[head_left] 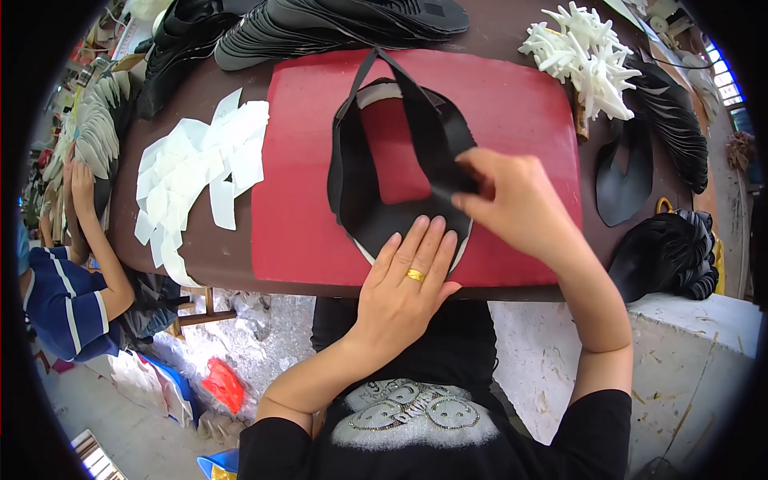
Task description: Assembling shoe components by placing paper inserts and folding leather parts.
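Observation:
A black shoe upper [438, 146] with a long open middle lies on the red mat [528, 120]. White strips show along its rim, at the far end and the near end. My left hand [406, 276] rests flat on the near end, fingers stretched out, a gold ring on one finger. At the upper's right edge, my right hand [510, 196] is bent, with thumb and fingers curled about the black material. What its fingertips grip is partly hidden.
White paper-like pieces [188, 172] lie left of the mat. Stacked black parts [336, 28] stand behind it. Far right are a white spiky pile [580, 60], a single black upper [624, 180] and a black bundle [664, 256]. A co-worker [72, 296] handles pale pieces at left.

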{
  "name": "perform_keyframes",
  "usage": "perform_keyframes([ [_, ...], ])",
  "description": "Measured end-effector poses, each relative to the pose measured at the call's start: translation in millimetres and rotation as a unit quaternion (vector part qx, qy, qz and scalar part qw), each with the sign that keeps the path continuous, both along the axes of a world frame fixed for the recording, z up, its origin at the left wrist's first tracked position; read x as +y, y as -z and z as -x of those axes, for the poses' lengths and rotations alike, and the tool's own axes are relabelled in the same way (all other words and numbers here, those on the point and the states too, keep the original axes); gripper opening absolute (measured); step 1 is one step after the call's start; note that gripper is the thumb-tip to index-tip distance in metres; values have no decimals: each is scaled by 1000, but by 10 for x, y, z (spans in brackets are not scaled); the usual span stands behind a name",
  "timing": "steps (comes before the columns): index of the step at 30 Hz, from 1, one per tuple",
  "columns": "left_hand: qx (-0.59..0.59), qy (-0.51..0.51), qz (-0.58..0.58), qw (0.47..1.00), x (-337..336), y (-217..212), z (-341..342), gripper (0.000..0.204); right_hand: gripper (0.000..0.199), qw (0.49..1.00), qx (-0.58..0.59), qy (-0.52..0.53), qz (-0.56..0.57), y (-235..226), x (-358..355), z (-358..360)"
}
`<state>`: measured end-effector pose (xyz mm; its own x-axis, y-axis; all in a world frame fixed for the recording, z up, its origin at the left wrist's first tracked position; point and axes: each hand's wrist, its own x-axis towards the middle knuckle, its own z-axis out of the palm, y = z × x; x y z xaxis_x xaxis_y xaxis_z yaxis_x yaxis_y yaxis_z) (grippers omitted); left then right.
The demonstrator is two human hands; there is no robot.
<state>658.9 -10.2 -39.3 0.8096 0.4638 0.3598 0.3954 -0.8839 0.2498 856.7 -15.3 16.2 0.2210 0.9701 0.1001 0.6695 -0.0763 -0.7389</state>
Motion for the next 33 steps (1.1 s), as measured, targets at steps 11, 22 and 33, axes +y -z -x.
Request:
perform_keyframes([
  [11, 40, -19, 10, 999, -45, -240, -110, 58, 21, 997, 17, -73, 10, 22, 274, -475],
  [22, 53, -89, -2, 995, 83, -184, -384, 61, 22, 979, -101, -158, -80, 11, 465, -389],
  [33, 68, -71, -2, 995, 129, -287, -113, 57, 23, 970, -103, -127, -179, 279, 384, -281],
])
